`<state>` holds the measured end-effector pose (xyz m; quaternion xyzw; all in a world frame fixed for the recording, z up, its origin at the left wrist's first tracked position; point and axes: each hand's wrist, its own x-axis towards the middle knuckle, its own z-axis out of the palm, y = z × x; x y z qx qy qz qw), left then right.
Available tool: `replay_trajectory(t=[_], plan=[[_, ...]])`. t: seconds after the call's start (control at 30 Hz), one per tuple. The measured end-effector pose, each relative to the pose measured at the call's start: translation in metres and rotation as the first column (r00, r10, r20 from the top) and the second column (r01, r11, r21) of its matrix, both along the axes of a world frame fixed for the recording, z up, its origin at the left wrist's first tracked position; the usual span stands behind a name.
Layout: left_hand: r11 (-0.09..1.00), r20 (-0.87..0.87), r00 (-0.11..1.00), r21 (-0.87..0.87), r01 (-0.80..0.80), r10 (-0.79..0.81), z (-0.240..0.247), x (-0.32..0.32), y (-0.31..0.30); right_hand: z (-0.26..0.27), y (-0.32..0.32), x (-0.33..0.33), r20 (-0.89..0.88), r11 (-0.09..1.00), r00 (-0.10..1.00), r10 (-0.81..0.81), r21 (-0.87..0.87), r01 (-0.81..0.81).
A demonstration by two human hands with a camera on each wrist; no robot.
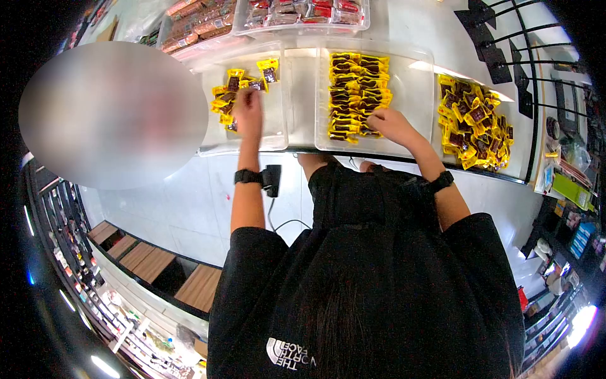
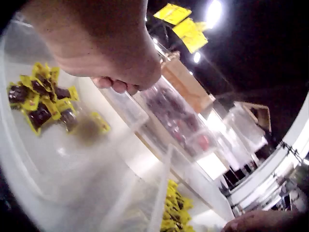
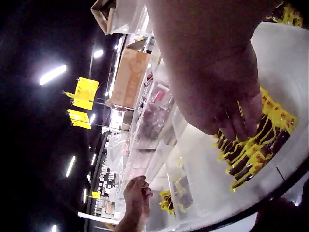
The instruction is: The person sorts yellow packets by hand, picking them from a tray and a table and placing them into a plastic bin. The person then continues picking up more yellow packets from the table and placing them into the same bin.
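Note:
Small yellow-wrapped packets with dark brown contents lie in a loose heap (image 1: 222,101) in the left clear plastic bin (image 1: 275,129). Over that heap is my left hand (image 1: 250,115), its fingers loosely bent and no packet visible in them. A brown blur (image 2: 89,133) shows below it in the left wrist view. In the middle bin (image 1: 413,136), more packets stand in two tight columns (image 1: 360,88). My right hand (image 1: 394,128) is at the near right side of these columns. Its curled fingers (image 3: 248,113) grip down among the packets, yellow wrapper showing between them.
A large loose pile of the same packets (image 1: 476,123) lies on the white counter to the right. Behind the bins stand clear trays of other wrapped goods (image 1: 303,24). A black wire rack (image 1: 521,57) is at the right back. A blurred area covers the far left.

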<state>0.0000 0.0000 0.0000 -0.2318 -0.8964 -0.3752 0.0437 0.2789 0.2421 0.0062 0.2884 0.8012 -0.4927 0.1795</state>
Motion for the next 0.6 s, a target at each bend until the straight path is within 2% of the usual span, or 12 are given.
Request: replay_trajectory(t=[0.03, 0.07, 0.1, 0.17, 0.2, 0.27, 0.3, 0.37, 0.4, 0.47, 0.57, 0.6], plan=[[1.000, 0.004, 1.000, 0.004, 0.003, -0.003, -0.006, 0.000, 0.001, -0.004, -0.003, -0.004, -0.116, 0.995, 0.988, -0.103, -0.016, 0.102], [0.986, 0.161, 0.977, -0.112, -0.125, 0.143, -0.022, -0.013, -0.014, -0.008, -0.005, -0.006, -0.225, 0.979, 0.953, -0.204, -0.041, 0.200], [0.976, 0.054, 0.995, -0.204, -0.073, 0.086, -0.027, -0.020, -0.040, -0.006, -0.014, -0.012, -0.194, 0.978, 0.959, -0.208, -0.051, 0.202], [0.895, -0.003, 1.000, -0.446, 0.011, -0.014, -0.085, -0.051, -0.087, -0.003, -0.017, -0.024, -0.333, 0.841, 0.796, -0.506, -0.395, 0.370], [0.898, -0.009, 1.000, -0.441, 0.012, -0.018, -0.092, -0.065, -0.086, 0.013, -0.017, -0.033, -0.313, 0.794, 0.745, -0.590, -0.391, 0.465], [0.896, 0.416, 0.848, -0.421, -0.142, 0.329, -0.110, -0.081, -0.082, 0.007, -0.012, -0.033, -0.276, 0.736, 0.696, -0.663, -0.411, 0.538], [0.897, 0.427, 0.844, -0.423, -0.130, 0.324, -0.138, -0.097, -0.091, 0.006, -0.009, -0.029, -0.237, 0.670, 0.640, -0.731, -0.432, 0.604], [0.931, 0.699, 0.641, -0.358, -0.073, 0.319, -0.196, -0.138, -0.107, 0.009, -0.007, -0.024, -0.157, 0.670, 0.674, -0.722, -0.402, 0.625], [0.931, 0.700, 0.641, -0.358, -0.067, 0.316, -0.201, -0.137, -0.102, 0.010, -0.009, -0.023, -0.136, 0.651, 0.657, -0.742, -0.379, 0.657], [0.851, 0.493, 0.699, -0.377, -0.366, 0.518, -0.208, -0.128, -0.087, 0.008, -0.012, -0.023, -0.116, 0.629, 0.635, -0.764, -0.358, 0.691], [0.771, 0.370, 0.799, -0.613, -0.173, 0.474, -0.205, -0.135, -0.087, 0.002, -0.020, -0.022, -0.083, 0.582, 0.598, -0.797, -0.369, 0.725], [0.835, 0.544, 0.660, -0.158, -0.526, 0.519, -0.179, -0.112, -0.070, 0.001, -0.024, -0.024, -0.081, 0.599, 0.614, -0.785, -0.349, 0.720]])
